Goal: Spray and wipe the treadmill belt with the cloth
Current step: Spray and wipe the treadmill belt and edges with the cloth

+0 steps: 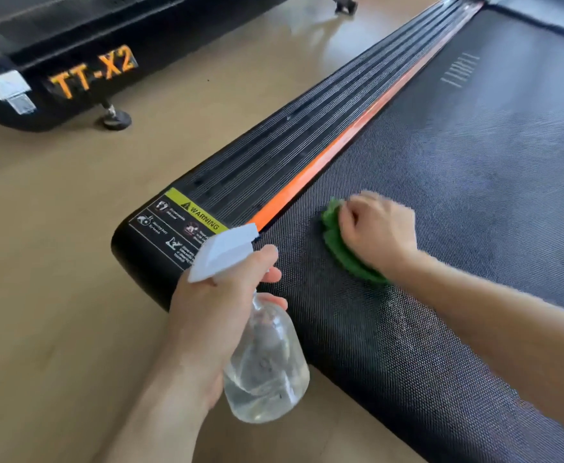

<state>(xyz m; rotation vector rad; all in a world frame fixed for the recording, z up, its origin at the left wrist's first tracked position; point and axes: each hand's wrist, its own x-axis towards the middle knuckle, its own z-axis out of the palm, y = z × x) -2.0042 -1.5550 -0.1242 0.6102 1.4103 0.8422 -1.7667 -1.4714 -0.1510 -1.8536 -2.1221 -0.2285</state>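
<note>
Stretching from the near right corner up to the far top edge, the belt (474, 182) is a dark woven surface that fills most of the right side. Along its left edge runs a thin orange strip (347, 142), and beside that a black ribbed side rail (274, 142) whose near end carries a yellow and black warning label (180, 225). Tan floor (56, 262) takes up the left and bottom. At the top left sits a second treadmill (56, 55), black, lettered "TT-X2" in orange, standing on a round foot (115, 120). Near the bottom centre the left hand (214, 315) is clenched round the neck of a clear bottle (267, 369), a finger on the trigger under the white spray head (224, 252); the nozzle points toward the belt's near left corner, and the bottle, tilted, holds clear liquid low in its body. On the belt, just right of the orange strip, the right hand (381, 232) is curled into a fist pressing down on the green cloth (344, 252), which is bunched flat against the belt and shows past the knuckles on the left side; hand and cloth are blurred
</note>
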